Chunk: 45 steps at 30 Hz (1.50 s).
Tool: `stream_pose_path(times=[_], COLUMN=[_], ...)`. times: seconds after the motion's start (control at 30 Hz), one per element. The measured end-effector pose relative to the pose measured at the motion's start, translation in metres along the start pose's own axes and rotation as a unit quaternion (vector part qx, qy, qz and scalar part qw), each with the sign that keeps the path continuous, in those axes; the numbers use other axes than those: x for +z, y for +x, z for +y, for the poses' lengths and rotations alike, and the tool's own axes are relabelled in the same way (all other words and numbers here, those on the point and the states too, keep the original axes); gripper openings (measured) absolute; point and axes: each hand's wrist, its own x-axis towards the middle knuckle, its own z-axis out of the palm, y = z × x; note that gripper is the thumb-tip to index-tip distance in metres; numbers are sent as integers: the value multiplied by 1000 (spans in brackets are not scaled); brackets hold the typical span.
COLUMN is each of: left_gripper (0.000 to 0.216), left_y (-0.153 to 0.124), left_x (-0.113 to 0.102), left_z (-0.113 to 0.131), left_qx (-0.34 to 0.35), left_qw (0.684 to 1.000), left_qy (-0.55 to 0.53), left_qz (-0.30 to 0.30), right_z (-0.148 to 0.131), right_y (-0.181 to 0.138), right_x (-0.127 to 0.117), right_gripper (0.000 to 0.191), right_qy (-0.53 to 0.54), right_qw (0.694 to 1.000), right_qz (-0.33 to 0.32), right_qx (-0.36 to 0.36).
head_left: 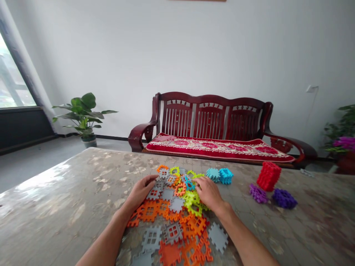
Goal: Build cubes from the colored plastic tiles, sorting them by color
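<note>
A heap of flat interlocking plastic tiles (177, 214) in orange, grey, lime and blue lies on the table in front of me. My left hand (142, 191) rests on the heap's left side, fingers curled over grey tiles. Over the lime tiles on the right, my right hand (208, 192) has its fingertips pressed together at a small piece I cannot make out. Two turquoise tile cubes (220, 175) stand just beyond the right hand.
A red tile tower (268, 176) and two purple tile pieces (273, 195) sit at the right of the marbled table (69, 199). Behind it stand a dark wooden bench with a red cushion (216, 146), a potted plant (84, 116) and a flowering plant (344, 144).
</note>
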Motion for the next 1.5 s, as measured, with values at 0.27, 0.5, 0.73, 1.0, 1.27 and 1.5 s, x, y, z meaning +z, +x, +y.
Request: stream_pose_path(times=[0.27, 0.5, 0.73, 1.0, 1.27, 1.5], left_gripper=[42, 41, 41, 41, 42, 42], left_y=[2, 2, 1, 3, 1, 4], left_x=[1, 2, 2, 2, 2, -1], left_z=[2, 3, 4, 2, 6, -2], left_qx=[-13, -7, -11, -15, -21, -9], left_qw=[1000, 999, 999, 999, 999, 999], left_qy=[12, 13, 9, 7, 6, 17], left_qz=[26, 34, 30, 29, 29, 27], right_z=[-1, -5, -4, 6, 15, 13], right_y=[0, -4, -11, -21, -18, -18], right_x=[2, 5, 2, 10, 16, 7], right_gripper=[17, 15, 14, 15, 18, 19], right_qy=[1, 21, 69, 185, 200, 198], right_qw=[1000, 998, 988, 974, 969, 960], right_qz=[8, 48, 130, 129, 146, 197], right_qx=[23, 33, 42, 5, 23, 3])
